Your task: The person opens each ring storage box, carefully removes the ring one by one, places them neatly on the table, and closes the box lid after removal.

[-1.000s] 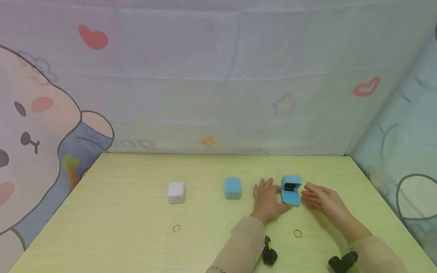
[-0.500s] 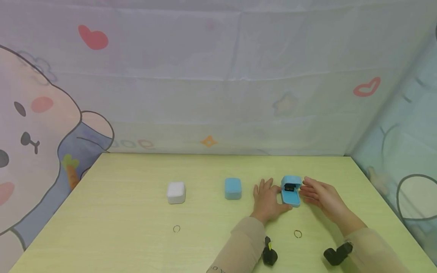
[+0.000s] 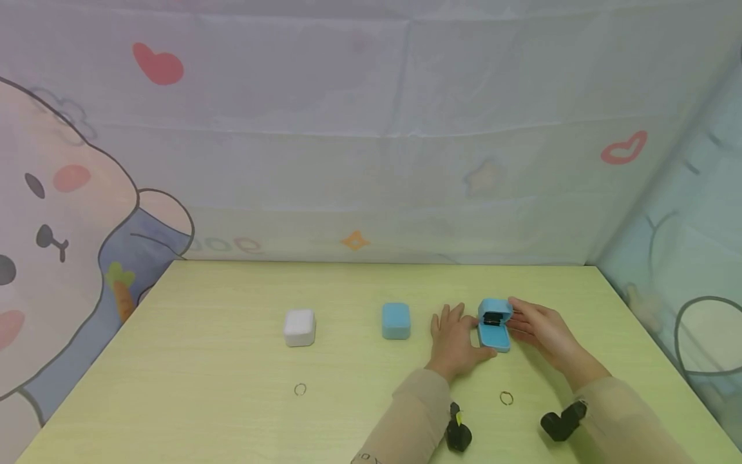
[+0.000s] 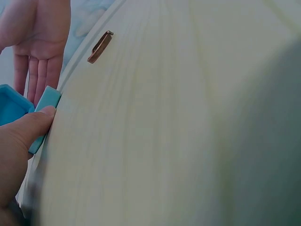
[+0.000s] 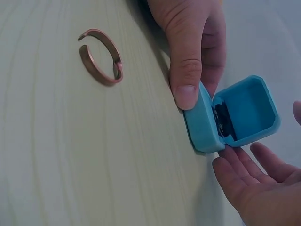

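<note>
A small light-blue ring box (image 3: pixel 494 337) stands on the table with its lid raised and a black hinge inside. My left hand (image 3: pixel 455 343) grips the box's base, thumb pressed on the front, index finger at the left side. In the right wrist view that thumb (image 5: pixel 187 96) lies on the base's front face. Beside the box's right side is my right hand (image 3: pixel 547 332), its fingers extended, fingertips right at the lid and hinge. In front of the box lies a copper-coloured open ring (image 5: pixel 94 73), touched by neither hand.
A closed blue box (image 3: pixel 396 321) sits left of my left hand, and a white box (image 3: pixel 299 327) farther left. Another thin ring (image 3: pixel 295 388) lies in front of the white box. Behind the table (image 3: pixel 232 361) hangs a printed cloth (image 3: pixel 371 174).
My right hand has moved left, from a little way off up to the right side of the box. The left hand and the raised-lid box have stayed in place.
</note>
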Demonstrator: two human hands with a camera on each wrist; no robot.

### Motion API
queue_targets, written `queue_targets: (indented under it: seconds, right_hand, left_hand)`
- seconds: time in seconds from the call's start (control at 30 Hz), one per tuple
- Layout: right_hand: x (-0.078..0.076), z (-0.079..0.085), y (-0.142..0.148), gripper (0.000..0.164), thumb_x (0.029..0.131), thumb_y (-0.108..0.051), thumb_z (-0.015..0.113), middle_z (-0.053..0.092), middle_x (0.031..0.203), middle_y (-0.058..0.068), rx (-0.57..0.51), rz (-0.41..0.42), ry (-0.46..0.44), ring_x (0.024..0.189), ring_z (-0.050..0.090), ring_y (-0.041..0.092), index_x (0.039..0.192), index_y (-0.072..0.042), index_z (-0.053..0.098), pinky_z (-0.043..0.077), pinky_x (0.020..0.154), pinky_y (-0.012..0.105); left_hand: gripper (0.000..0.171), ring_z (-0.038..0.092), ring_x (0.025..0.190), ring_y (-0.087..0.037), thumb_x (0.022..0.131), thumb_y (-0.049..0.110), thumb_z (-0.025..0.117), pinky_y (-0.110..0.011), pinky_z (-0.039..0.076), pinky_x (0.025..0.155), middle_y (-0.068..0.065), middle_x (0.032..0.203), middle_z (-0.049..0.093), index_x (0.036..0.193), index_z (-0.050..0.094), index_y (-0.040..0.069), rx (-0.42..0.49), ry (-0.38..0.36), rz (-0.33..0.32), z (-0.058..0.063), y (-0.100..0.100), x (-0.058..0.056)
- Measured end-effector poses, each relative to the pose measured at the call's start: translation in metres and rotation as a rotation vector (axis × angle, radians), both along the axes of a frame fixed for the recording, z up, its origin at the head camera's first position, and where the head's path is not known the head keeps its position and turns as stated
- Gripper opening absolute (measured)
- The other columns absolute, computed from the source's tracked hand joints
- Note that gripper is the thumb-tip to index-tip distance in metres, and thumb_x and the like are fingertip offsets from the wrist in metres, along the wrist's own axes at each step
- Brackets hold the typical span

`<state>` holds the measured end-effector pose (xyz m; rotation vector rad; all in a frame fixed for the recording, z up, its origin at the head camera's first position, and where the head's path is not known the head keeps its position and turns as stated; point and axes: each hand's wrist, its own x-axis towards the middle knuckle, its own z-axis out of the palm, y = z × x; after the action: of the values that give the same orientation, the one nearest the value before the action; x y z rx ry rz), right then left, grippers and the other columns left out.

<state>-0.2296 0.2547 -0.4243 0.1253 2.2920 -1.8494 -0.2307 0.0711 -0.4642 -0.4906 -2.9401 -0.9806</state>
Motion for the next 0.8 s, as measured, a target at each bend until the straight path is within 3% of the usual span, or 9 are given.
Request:
queue_targets:
  seconds: [0.23, 0.47, 0.8]
  right_hand:
    - [-0.005, -0.002, -0.006, 0.08, 0.095, -0.051, 0.047, 0.043, 0.139, 0.025, 0.034, -0.019, 0.005, 0.106, 0.059, 0.006, 0.142, 0.011, 0.028, 0.05, 0.094, 0.028]
    - [-0.007, -0.003, -0.012, 0.079, 0.095, -0.049, 0.047, 0.039, 0.141, 0.031, 0.073, -0.021, 0.016, 0.116, 0.057, 0.019, 0.141, 0.012, 0.028, 0.051, 0.092, 0.027]
    - [-0.01, -0.006, -0.011, 0.08, 0.095, -0.048, 0.047, 0.035, 0.142, 0.032, 0.091, 0.025, 0.036, 0.124, 0.05, 0.033, 0.143, 0.013, 0.024, 0.05, 0.094, 0.029]
  left_hand:
    - [0.055, 0.024, 0.144, -0.03, 0.077, 0.049, 0.073, -0.051, 0.018, 0.115, -0.002, 0.15, 0.037, 0.122, 0.061, 0.02, -0.013, 0.02, -0.008, -0.002, 0.0, -0.001]
    - [0.055, 0.022, 0.144, -0.029, 0.077, 0.049, 0.073, -0.05, 0.016, 0.116, -0.001, 0.151, 0.036, 0.122, 0.061, 0.02, -0.008, 0.008, -0.007, -0.002, 0.0, -0.001]
    - [0.055, 0.022, 0.144, -0.031, 0.078, 0.048, 0.073, -0.052, 0.016, 0.116, -0.003, 0.15, 0.036, 0.122, 0.061, 0.018, 0.002, 0.02, -0.013, -0.002, -0.002, -0.003]
